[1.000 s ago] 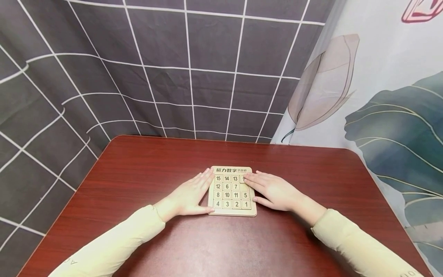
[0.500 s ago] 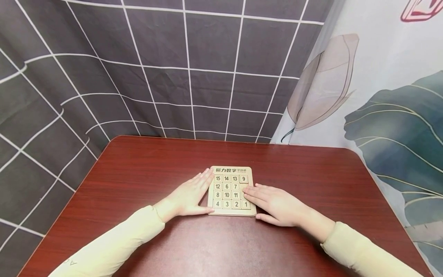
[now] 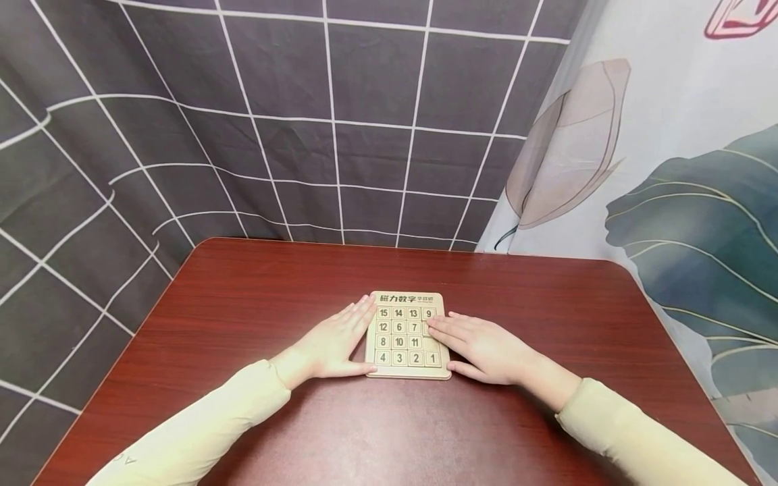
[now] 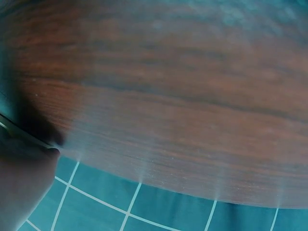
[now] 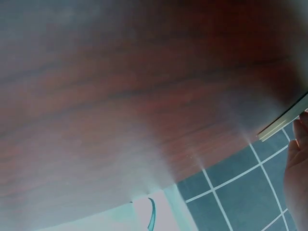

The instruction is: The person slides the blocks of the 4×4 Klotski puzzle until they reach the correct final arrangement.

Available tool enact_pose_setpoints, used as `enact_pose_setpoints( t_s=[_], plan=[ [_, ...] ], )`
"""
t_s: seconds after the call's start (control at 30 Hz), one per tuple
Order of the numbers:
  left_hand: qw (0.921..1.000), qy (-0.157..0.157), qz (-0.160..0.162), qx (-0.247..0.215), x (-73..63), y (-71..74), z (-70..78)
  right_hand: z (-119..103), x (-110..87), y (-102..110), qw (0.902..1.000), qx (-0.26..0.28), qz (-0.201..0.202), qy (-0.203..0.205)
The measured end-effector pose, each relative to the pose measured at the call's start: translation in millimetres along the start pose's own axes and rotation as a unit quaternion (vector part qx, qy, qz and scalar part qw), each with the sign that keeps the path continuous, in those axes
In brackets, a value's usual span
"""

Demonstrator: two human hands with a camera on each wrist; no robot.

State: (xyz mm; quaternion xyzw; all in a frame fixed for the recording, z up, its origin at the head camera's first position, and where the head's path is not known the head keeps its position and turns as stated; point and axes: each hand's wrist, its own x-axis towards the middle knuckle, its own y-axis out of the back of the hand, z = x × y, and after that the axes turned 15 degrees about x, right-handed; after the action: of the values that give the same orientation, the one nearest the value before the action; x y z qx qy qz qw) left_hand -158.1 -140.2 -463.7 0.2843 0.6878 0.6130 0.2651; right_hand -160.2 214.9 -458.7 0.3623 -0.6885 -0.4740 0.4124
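Note:
A pale wooden sliding number puzzle [image 3: 408, 372] lies flat on the table, its numbered tiles in rows. The left hand [image 3: 333, 344] rests along its left side, fingers straight at the upper left edge and thumb at the lower left corner. Over the puzzle's right side, the right hand [image 3: 489, 347] has its straight fingertips on a tile below the 9 tile [image 3: 428, 313], hiding that tile's number. Its thumb is at the board's right edge. A gap shows above the 1 tile [image 3: 432, 358]. The right wrist view catches the puzzle's edge [image 5: 284, 120] beside the hand.
The red-brown wooden table [image 3: 273, 283] has rounded far corners. Behind it hangs a dark curtain [image 3: 377, 81] with a white grid. A white curtain [image 3: 565, 202] with leaf prints hangs at the right.
The right hand first moved down to the third-row tile in the right column, then back up with its fingertips on it. The gap shifted from the second row to the third. The left hand stayed put.

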Motion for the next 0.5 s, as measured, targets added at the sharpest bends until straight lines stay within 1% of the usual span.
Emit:
enact_pose_setpoints(
  t_s=[0.13, 0.23, 0.37, 0.5],
  plan=[
    [1.0, 0.0, -0.001, -0.001, 0.6, 0.4, 0.8, 0.9, 0.8, 0.9, 1.0, 0.002, -0.002, -0.004],
    [1.0, 0.001, -0.003, -0.005, 0.4, 0.2, 0.9, -1.0, -1.6, 0.5, 1.0, 0.006, 0.002, 0.002],
    [1.0, 0.001, -0.002, -0.007, 0.4, -1.7, 0.3, -8.2, -6.8, -0.1, 0.9994, 0.013, 0.012, 0.029],
    [1.0, -0.001, 0.007, -0.001, 0.6, -3.1, -0.8, -17.7, -11.7, 0.0, 0.9984, 0.014, 0.009, 0.055]
  ],
)
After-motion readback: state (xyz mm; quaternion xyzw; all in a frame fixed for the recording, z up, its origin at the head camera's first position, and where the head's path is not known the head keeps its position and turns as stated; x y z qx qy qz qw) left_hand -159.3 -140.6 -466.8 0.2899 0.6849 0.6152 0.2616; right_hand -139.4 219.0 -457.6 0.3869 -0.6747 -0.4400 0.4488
